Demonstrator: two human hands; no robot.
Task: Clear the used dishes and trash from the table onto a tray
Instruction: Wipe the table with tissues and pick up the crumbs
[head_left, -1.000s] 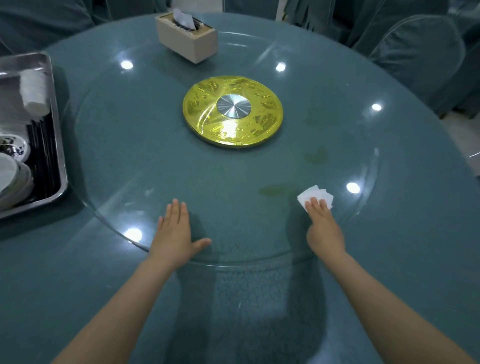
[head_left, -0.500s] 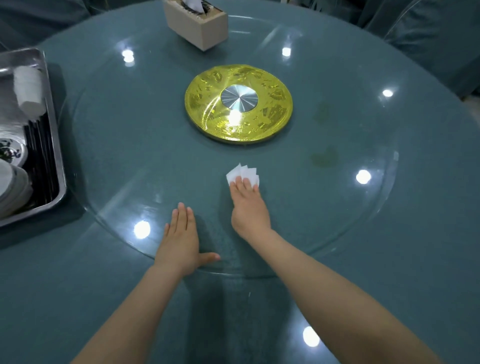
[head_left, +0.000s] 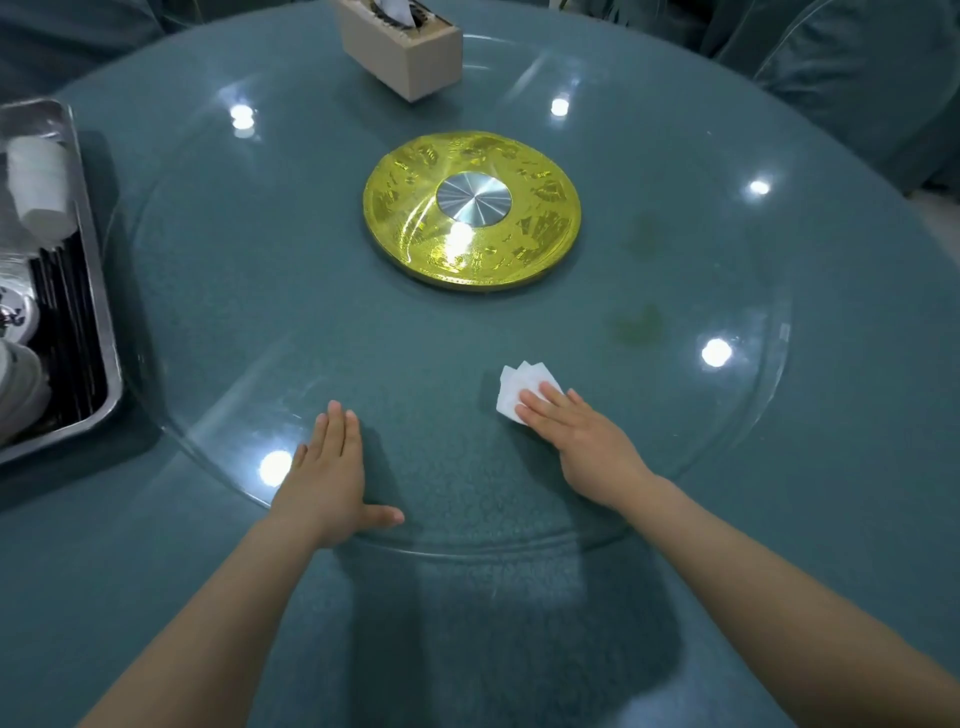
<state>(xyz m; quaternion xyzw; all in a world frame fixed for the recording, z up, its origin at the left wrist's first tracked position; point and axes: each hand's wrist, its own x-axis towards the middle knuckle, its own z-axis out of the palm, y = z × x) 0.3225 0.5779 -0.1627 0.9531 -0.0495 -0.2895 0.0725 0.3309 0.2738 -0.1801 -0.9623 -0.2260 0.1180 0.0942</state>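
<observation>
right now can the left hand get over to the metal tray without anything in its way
Probably yes. The left hand lies flat on the glass turntable, and only bare glass and tablecloth lie between it and the metal tray at the table's left edge. Whether the arm reaches that far is unclear.

A folded white napkin (head_left: 522, 391) is laid flat on the glass turntable (head_left: 260, 291), near its front edge, fanned corners pointing away, and is partly covered by straight fingers pressed on it. A steel tray (head_left: 96, 270) is parked at the table's left edge, just beside the glass. It's loaded with a rolled white towel (head_left: 39, 195), stacked white dishes (head_left: 18, 384) and a patterned bowl (head_left: 15, 317).
</observation>
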